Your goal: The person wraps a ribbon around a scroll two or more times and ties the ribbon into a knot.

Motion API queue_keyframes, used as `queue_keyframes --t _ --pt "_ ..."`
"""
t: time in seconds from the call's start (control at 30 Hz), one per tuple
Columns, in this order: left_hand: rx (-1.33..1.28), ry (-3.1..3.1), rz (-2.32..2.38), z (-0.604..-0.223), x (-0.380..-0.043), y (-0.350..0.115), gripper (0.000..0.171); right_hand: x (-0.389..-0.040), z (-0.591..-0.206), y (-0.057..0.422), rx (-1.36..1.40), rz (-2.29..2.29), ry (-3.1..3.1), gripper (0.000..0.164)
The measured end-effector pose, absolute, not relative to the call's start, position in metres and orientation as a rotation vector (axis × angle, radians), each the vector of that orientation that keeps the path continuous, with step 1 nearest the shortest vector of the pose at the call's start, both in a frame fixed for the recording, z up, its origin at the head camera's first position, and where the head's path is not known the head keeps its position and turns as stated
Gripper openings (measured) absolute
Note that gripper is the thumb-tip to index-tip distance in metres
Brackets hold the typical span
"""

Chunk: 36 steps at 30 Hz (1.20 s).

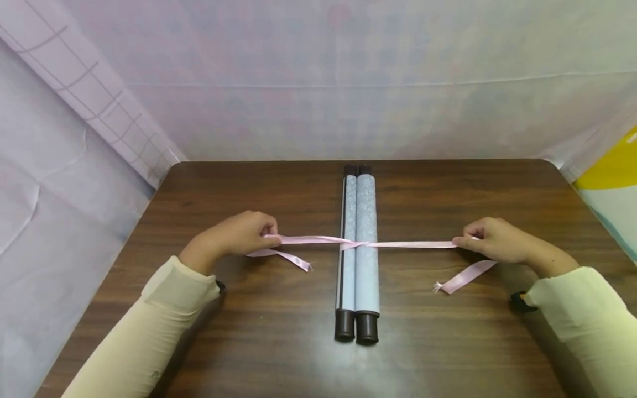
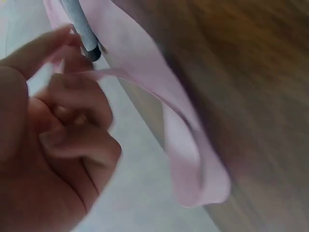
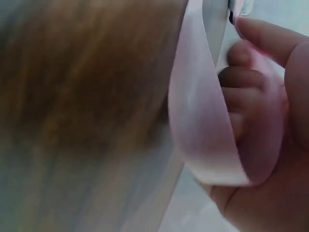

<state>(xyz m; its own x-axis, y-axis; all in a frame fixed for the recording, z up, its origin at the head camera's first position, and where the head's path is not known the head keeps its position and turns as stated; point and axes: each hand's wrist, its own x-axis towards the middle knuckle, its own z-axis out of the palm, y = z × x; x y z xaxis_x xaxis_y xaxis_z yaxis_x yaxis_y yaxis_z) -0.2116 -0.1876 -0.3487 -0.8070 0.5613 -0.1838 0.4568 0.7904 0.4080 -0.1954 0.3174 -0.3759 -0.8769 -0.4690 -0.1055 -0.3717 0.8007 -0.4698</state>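
Observation:
Two pale blue rolls with dark brown end caps, like a rolled-up scroll [image 1: 366,221], lie side by side on the wooden table [image 1: 259,342]. A pink ribbon [image 1: 413,244] crosses over itself on top of them and stretches out straight to both sides. On the left, my left hand [image 1: 244,235] pinches one length between thumb and fingers. My right hand [image 1: 500,240] pinches the opposite length. Both loose ends hang past the hands, their tips frayed. In the left wrist view the ribbon [image 2: 145,53] loops below the fingers; the right wrist view shows the ribbon [image 3: 198,96] curving round beside the palm.
Behind the table hangs a pale checked curtain [image 1: 318,83], with white sheeting [image 1: 50,221] along the left side. A yellow patch [image 1: 609,166] shows beyond the right edge. Dark bands sit at both cuffs.

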Motion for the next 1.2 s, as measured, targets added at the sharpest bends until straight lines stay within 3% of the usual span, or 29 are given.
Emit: queue_keyframes --t 0.33,0.6,0.8,1.03,1.2 --pt "0.808 2.896 0.273 -0.328 -0.208 -0.160 0.025 -0.196 -0.351 0.296 -0.625 -0.459 3.052 0.018" --pt "0.963 2.881 0.268 -0.320 -0.205 -0.109 0.020 -0.185 -0.333 0.222 -0.920 -0.437 3.051 0.014" --pt "1.009 2.849 0.234 -0.327 -0.207 -0.082 0.016 -0.179 -0.333 0.180 -0.930 -0.435 2.985 0.014" --pt "0.930 2.821 0.213 -0.333 -0.209 -0.076 0.016 -0.175 -0.334 0.183 -0.830 -0.343 2.936 0.013" --pt "0.890 2.820 0.212 -0.336 -0.211 -0.080 0.012 -0.178 -0.337 0.200 -0.720 -0.284 2.870 0.022"
